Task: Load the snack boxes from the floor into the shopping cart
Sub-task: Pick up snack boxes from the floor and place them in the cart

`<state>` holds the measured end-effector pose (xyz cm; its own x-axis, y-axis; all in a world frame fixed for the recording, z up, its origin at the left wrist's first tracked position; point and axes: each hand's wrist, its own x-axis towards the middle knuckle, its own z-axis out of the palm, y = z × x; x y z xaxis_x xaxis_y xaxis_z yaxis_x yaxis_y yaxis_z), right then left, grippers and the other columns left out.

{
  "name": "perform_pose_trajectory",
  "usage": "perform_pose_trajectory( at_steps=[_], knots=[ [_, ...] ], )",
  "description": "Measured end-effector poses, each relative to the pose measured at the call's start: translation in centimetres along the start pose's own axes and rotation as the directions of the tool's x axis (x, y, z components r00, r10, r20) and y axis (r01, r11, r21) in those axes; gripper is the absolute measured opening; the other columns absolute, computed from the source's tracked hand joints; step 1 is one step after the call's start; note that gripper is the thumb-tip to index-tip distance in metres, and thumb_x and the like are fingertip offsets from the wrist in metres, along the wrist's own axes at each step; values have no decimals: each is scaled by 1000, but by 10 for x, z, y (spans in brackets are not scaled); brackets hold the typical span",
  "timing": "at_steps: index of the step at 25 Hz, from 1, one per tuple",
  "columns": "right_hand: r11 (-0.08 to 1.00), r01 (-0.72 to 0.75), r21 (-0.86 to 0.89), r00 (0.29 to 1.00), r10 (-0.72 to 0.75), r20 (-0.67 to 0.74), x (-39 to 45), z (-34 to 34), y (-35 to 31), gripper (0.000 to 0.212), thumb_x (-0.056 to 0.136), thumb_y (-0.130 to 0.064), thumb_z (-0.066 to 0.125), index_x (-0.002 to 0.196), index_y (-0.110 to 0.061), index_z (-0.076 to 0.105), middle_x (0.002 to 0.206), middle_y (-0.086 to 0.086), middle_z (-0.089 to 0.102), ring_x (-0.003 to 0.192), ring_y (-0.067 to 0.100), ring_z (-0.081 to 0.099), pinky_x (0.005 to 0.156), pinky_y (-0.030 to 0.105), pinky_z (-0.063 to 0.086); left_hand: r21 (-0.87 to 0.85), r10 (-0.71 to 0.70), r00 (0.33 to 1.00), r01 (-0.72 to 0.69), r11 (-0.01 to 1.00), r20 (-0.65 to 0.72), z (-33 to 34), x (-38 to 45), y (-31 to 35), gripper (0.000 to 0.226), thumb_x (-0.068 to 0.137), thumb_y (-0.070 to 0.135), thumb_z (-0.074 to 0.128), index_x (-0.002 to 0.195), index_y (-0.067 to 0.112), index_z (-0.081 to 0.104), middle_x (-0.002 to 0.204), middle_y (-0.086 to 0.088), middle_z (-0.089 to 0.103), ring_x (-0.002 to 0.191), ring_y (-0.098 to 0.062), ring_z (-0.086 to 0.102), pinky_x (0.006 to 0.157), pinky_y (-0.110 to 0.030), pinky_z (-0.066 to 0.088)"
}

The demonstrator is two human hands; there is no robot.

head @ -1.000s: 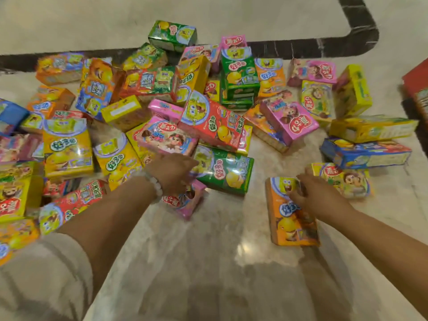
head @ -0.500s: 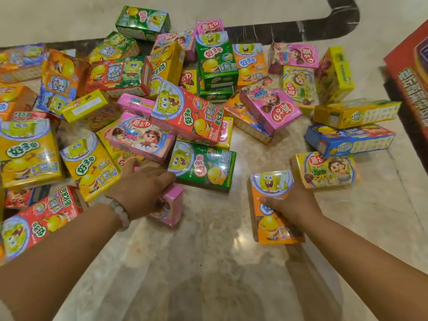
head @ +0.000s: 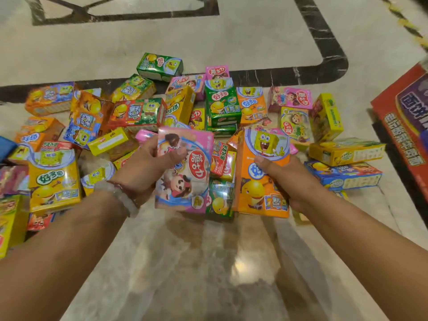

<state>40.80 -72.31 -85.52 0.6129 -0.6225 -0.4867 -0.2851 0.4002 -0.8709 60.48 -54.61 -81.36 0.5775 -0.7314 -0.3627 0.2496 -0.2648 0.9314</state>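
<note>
The left hand [head: 148, 167] grips a pink box [head: 183, 170], the right hand [head: 275, 174] an orange box [head: 259, 181]; both should stay firmly pinched while carried to the unseen cart

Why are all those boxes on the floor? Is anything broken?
The colourful cardboard snack boxes lie jumbled on the marble floor, some tilted. None looks crushed. The left hand holds a pink box, the right hand an orange box.
</note>
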Motion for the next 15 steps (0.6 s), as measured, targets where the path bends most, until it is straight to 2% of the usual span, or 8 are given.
perform_pose_trajectory(
  at_steps=[2, 4, 6, 9, 12, 15],
  knots=[
    [999, 44, 7, 999, -44, -8, -5, 12, -54, 75, 59, -37, 78, 128, -16, 54, 112, 8, 70, 93, 27, 71, 77, 46, 58, -45, 28, 999, -30, 999, -28, 3, -4, 60, 42, 72, 22, 73, 110, 10, 62, 91, -8, 74, 82, -23, 71, 66, -33, 56],
    [997, 77, 2, 996, -77, -37, -25, 20, -116, 68, 66, -33, 79, 127, -15, 54, 110, 8, 71, 90, 26, 72, 73, 45, 59, -70, 48, 997, -51, 996, -54, 5, -19, 127, 39, 70, 25, 65, 106, 8, 64, 83, -3, 74, 75, -18, 71, 63, -30, 56],
    [994, 107, -5, 993, -107, -50, -59, 25, -186, 53, 76, -23, 77, 123, -13, 57, 106, 9, 72, 85, 25, 72, 68, 41, 60, -113, 51, 997, -58, 992, -58, 7, -41, 203, 42, 70, 26, 62, 107, 6, 64, 88, -6, 74, 78, -19, 71, 69, -34, 58],
    [984, 175, -39, 982, -177, -68, -118, 30, -295, 41, 80, -18, 73, 118, -11, 62, 104, 10, 72, 87, 25, 72, 73, 41, 60, -152, 7, 1000, -10, 988, -16, 9, -81, 322, 49, 74, 30, 59, 114, 2, 60, 96, -11, 71, 80, -22, 70, 73, -40, 58],
    [970, 239, -51, 964, -243, -108, -180, 35, -416, 51, 75, -21, 77, 120, -8, 59, 104, 12, 71, 85, 24, 72, 69, 38, 59, -219, -26, 999, 33, 975, 38, 11, -127, 450, 31, 86, 29, 51, 104, 6, 63, 86, -8, 74, 75, -19, 71, 70, -38, 59],
    [941, 332, -60, 937, -337, -94, -246, 40, -536, 56, 70, -26, 81, 118, -7, 59, 102, 13, 72, 80, 23, 73, 65, 36, 60, -206, 56, 996, -40, 978, 72, 18, -176, 574, 37, 79, 24, 56, 110, 4, 61, 91, -11, 73, 79, -22, 71, 77, -42, 57]
  ],
)
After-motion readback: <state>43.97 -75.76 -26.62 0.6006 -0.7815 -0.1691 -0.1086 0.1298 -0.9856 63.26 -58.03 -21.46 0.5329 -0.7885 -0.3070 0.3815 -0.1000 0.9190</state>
